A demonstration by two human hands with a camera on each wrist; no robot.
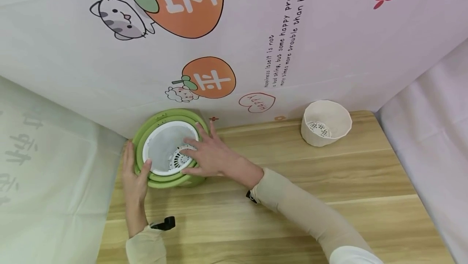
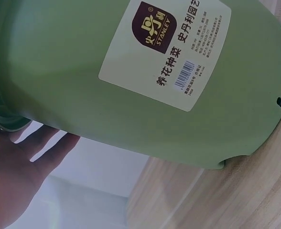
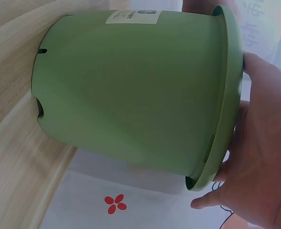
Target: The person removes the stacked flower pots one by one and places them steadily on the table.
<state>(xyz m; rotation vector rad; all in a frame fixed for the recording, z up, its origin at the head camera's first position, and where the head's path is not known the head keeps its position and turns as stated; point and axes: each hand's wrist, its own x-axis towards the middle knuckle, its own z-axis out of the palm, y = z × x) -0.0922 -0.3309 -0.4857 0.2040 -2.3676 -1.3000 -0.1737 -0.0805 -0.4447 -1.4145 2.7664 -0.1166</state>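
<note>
Green flower pots (image 1: 166,113), nested one in another, stand on the table at the left in the head view. Inside their rims sits a white pot (image 1: 158,146) with a slotted base. My left hand (image 1: 134,176) grips the left side of the green rim, thumb over the edge and fingers along the outside. Across the right side of the rims, my right hand (image 1: 212,156) spreads its fingers, some reaching inside the white pot. Both wrist views show the outer green pot's wall (image 3: 131,95), upright on the table; a label (image 2: 167,52) is stuck on it.
An off-white pot (image 1: 316,134) with a perforated base stands at the back right of the wooden table (image 1: 278,211). Printed cloth (image 1: 256,44) hangs behind the table, and pale cloth borders both sides.
</note>
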